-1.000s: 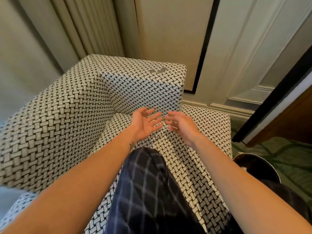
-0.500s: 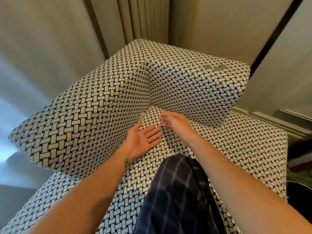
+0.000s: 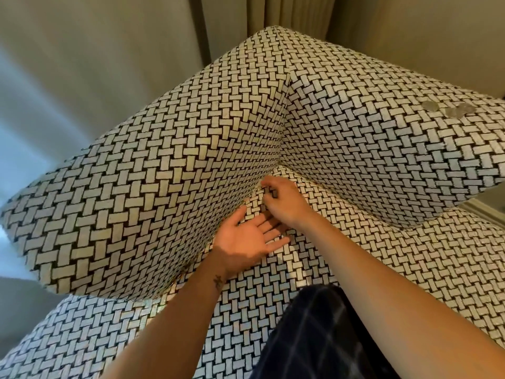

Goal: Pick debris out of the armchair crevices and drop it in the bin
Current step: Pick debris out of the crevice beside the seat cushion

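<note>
The armchair [image 3: 169,170] is covered in a black-and-white basket-weave cloth. My right hand [image 3: 284,199] is at the crevice [image 3: 252,196] where the seat [image 3: 382,258] meets the upright panel on the left, near the inner corner. Its fingers are curled with the tips at the seam, and I see no debris between them. Just in front, my left hand [image 3: 248,239] lies palm up on the seat with straight fingers, beside the same seam, holding nothing. Two small grey flat spots [image 3: 445,108] sit on top of the right panel. No bin is in view.
My leg in dark checked trousers [image 3: 314,337] rests on the seat at the bottom. Beige curtains [image 3: 287,12] and a pale wall stand close behind the chair. A strip of skirting shows at the right edge [image 3: 489,209].
The view has swung left and moved closer to the chair's inner corner. My right hand went deeper to the seam and curled its fingers. My left hand stays palm up on the seat.
</note>
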`<state>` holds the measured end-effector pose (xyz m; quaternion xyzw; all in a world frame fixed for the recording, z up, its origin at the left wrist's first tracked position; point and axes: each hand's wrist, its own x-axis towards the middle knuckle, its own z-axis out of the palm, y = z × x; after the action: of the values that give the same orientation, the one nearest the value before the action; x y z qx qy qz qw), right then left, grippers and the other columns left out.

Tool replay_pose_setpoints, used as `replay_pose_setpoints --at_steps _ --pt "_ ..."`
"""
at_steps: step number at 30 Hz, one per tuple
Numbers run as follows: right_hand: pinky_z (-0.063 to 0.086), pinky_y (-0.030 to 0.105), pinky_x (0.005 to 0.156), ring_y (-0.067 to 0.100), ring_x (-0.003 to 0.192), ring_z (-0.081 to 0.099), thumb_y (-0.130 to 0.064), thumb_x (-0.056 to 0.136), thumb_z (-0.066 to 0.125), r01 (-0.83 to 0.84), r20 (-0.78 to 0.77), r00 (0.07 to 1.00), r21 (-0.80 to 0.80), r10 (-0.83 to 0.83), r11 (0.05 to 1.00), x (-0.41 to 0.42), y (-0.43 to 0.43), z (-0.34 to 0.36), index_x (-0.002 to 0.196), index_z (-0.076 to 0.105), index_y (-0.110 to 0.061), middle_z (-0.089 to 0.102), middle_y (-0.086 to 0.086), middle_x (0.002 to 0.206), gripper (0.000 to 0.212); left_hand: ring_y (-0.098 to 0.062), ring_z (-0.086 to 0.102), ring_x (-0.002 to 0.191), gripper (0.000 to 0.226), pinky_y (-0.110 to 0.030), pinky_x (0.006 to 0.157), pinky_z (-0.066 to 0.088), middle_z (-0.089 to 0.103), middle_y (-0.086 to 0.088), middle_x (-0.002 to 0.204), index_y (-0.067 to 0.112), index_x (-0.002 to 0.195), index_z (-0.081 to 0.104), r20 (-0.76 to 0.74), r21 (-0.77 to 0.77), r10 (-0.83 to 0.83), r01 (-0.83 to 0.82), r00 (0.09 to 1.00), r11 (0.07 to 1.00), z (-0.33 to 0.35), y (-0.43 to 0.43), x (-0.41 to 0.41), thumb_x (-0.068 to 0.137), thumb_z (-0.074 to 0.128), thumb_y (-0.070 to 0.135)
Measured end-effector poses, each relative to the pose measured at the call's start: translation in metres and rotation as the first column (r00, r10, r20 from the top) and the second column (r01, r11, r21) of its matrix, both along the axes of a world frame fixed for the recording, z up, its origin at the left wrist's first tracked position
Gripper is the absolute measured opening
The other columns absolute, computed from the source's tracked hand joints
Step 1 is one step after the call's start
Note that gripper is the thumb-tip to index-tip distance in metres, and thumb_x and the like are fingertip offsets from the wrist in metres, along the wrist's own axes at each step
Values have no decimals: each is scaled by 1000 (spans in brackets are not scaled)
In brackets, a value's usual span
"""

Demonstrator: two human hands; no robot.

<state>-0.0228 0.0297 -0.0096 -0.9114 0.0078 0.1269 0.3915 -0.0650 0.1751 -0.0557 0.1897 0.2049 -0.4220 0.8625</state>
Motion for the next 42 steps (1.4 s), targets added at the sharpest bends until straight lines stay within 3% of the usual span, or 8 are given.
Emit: replay_pose_setpoints --at_steps 3,7,15,18,25,32,36,42 --pt "20 38 121 26 146 31 -26 98 56 -122 50 989 -230 137 965 13 6 -11 148 46 -11 43 7 154 53 -42 34 146 77 -61 121 17 43 -27 154 -1 152 37 -57 -80 -2 -2 998 997 -2 2 2 100 42 55" --pt "33 38 108 28 122 49 -40 94 54 -193 111 958 -434 265 880 30 7 -24 122 61 -7 56 8 124 44 -42 31 146 84 -61 119 19 34 -30 158 -4 155 30 -58 -119 6 -13 998 993 -9 4 3 100 35 60" --pt "6 46 123 30 144 17 -75 85 36 -291 -72 950 -565 305 772 58 6 -38 139 55 -18 36 9 146 81 -47 34 147 82 -66 121 18 33 -28 159 -4 150 37 -49 -81 49 -53 998 995 -16 4 5 98 44 59" --pt "4 53 122 34 147 12 -79 82 37 -294 -145 954 -630 263 719 66 16 -35 138 56 -17 29 13 152 86 -47 45 139 77 -64 118 22 51 -31 144 -7 137 52 -11 -40 36 -36 999 999 -16 3 4 98 43 59" --pt "-3 59 121 38 150 1 -77 83 45 -349 -240 937 -593 254 726 73 14 -27 135 60 -21 16 15 159 78 -50 59 123 81 -63 118 17 60 -34 131 -12 130 58 -1 -51 20 -20 1000 998 -12 3 4 99 38 61" --pt "-8 59 121 36 153 -8 -81 79 45 -365 -329 925 -626 191 690 76 26 -25 153 38 -14 1 14 166 100 -45 40 143 83 -63 122 16 44 -30 151 -4 150 39 -36 -56 18 -20 999 998 -12 4 5 100 39 62" --pt "-7 59 121 38 152 -6 -76 79 52 -355 -321 927 -583 194 731 78 21 -23 141 55 -14 6 14 164 88 -45 35 147 86 -64 121 19 34 -27 160 0 157 28 -47 -72 3 -6 999 997 -13 4 4 100 39 62" --pt "-4 55 122 34 149 3 -77 66 53 -279 -217 957 -507 193 816 75 15 -30 120 69 -27 21 10 157 75 -49 46 138 83 -66 118 23 39 -29 156 -6 147 46 -94 -109 -1 -9 996 994 -15 4 4 99 41 61"
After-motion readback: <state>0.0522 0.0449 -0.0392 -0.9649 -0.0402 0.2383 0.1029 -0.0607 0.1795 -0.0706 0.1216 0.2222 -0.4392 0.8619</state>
